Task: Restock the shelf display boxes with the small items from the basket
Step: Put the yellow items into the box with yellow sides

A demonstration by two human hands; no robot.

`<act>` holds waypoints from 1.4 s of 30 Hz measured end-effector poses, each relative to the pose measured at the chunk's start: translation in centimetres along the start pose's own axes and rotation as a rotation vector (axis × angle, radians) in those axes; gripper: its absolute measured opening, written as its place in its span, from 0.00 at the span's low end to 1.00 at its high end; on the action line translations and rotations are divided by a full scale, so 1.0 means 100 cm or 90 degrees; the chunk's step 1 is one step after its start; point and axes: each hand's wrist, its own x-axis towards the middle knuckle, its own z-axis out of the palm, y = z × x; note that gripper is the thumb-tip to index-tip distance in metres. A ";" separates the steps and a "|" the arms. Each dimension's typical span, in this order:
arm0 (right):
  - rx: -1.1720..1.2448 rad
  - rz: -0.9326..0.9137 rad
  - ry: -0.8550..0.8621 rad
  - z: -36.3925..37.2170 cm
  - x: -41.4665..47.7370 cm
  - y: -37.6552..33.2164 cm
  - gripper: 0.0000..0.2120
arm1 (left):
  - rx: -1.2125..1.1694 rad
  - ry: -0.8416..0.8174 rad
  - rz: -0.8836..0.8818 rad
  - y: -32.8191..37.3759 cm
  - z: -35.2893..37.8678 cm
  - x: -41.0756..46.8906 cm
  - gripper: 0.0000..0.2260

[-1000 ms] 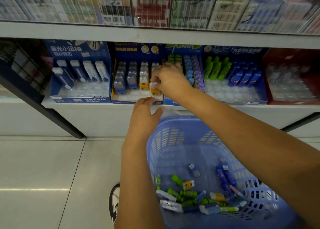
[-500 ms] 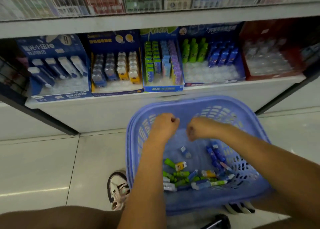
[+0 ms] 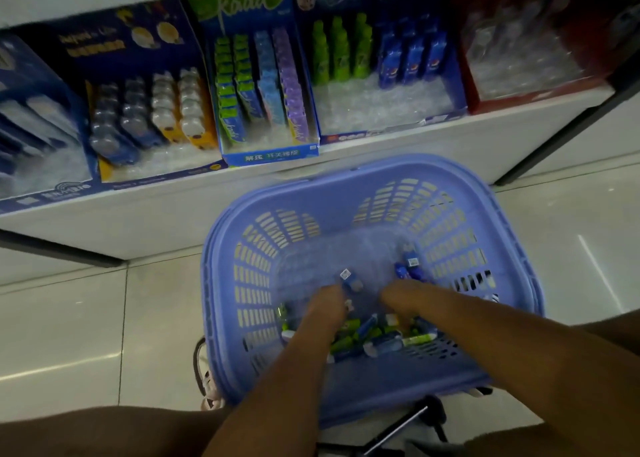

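The small plastic items (image 3: 374, 335), green, blue and white tubes and capsules, lie heaped against the near wall of the lilac slotted plastic basket (image 3: 512, 269), which sits on the pale tiled floor (image 3: 69, 318) just below the shelf. Both hands are down among them: the left hand (image 3: 327, 309) rests beside a loose blue capsule with a white label (image 3: 350, 279), and the right hand (image 3: 403, 295) lies near two dark blue pieces (image 3: 408, 266). The fingers curl downward out of sight, so I cannot tell whether either hand has closed on anything.

This looks like the picking step, with sorting by colour needed next so that each piece goes to its matching box. Above, the green-and-blue cardboard display box (image 3: 266, 86) reads "kada" on its header. The box of green and blue bottle-shaped items (image 3: 381, 76) has many bare slots in front. Other printing is too blurred to read.
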 end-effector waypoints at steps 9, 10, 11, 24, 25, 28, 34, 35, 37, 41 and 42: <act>0.264 0.019 0.030 -0.011 0.008 0.013 0.13 | -0.020 -0.042 -0.080 -0.004 0.008 0.016 0.15; 0.338 0.006 0.037 -0.017 0.005 0.015 0.12 | -0.055 -0.036 -0.075 -0.004 0.002 0.017 0.14; 0.412 -0.010 0.042 -0.025 -0.002 0.016 0.10 | -0.095 -0.021 -0.067 -0.003 -0.007 0.016 0.12; 0.858 -0.345 0.308 -0.148 -0.153 -0.013 0.07 | -0.721 -0.004 0.195 -0.021 -0.153 -0.074 0.03; 0.856 -0.360 0.372 -0.156 -0.162 -0.023 0.07 | -0.729 0.025 0.210 -0.024 -0.161 -0.082 0.03; 0.829 -0.382 0.597 -0.186 -0.185 -0.053 0.07 | -0.775 0.167 0.246 -0.034 -0.181 -0.103 0.09; 0.575 -0.325 0.885 -0.247 -0.193 -0.107 0.07 | -0.931 0.398 0.271 -0.060 -0.206 -0.135 0.10; 0.525 -0.316 0.910 -0.258 -0.189 -0.114 0.07 | -0.941 0.425 0.278 -0.065 -0.209 -0.138 0.10; 0.448 -0.297 0.941 -0.279 -0.177 -0.127 0.08 | -0.957 0.472 0.285 -0.074 -0.212 -0.141 0.11; 0.311 -0.229 0.940 -0.314 -0.144 -0.143 0.08 | -0.981 0.549 0.277 -0.089 -0.214 -0.143 0.11; 0.281 -0.211 0.932 -0.317 -0.136 -0.144 0.08 | -0.988 0.562 0.275 -0.092 -0.213 -0.142 0.11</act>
